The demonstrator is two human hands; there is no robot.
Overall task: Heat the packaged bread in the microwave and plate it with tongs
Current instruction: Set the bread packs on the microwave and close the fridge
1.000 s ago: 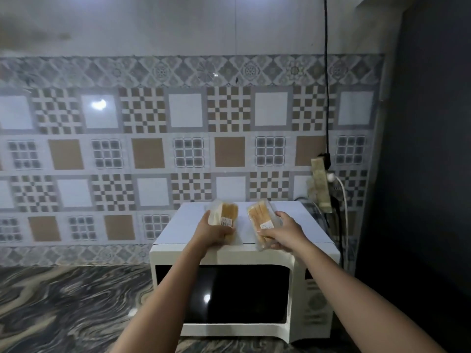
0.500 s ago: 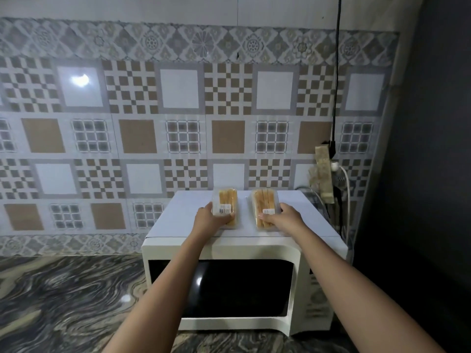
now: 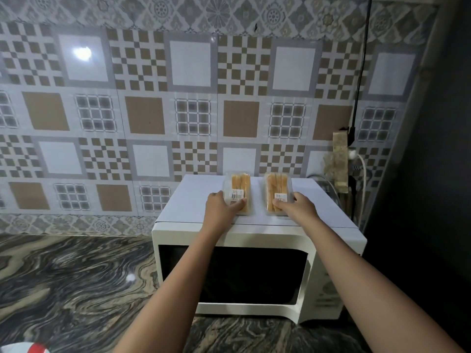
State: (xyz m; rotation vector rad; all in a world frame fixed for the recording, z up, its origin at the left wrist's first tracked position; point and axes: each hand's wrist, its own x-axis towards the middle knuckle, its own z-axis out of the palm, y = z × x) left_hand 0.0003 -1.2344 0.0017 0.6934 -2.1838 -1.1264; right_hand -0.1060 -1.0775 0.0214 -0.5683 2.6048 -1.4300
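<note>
Two clear plastic packs of sliced bread lie flat on top of the white microwave [image 3: 193,200], side by side. My left hand [image 3: 220,206] grips the near end of the left bread pack [image 3: 238,186], thumb on its left edge, fingers curled over the label. My right hand [image 3: 295,206] holds the near end of the right bread pack [image 3: 276,187] the same way. The microwave door [image 3: 229,273] is closed, its window dark. No tongs or plate can be made out.
The microwave stands on a dark marbled counter [image 3: 71,281] against a patterned tile wall. A power strip [image 3: 340,164] with plugs and cables hangs at the right rear. A dark wall closes off the right side. A white and red object [image 3: 28,347] peeks in at the bottom left.
Both packs, held tilted above the microwave top a second ago, now lie flat on it. My hands have moved forward and down with them and still hold their near ends.
</note>
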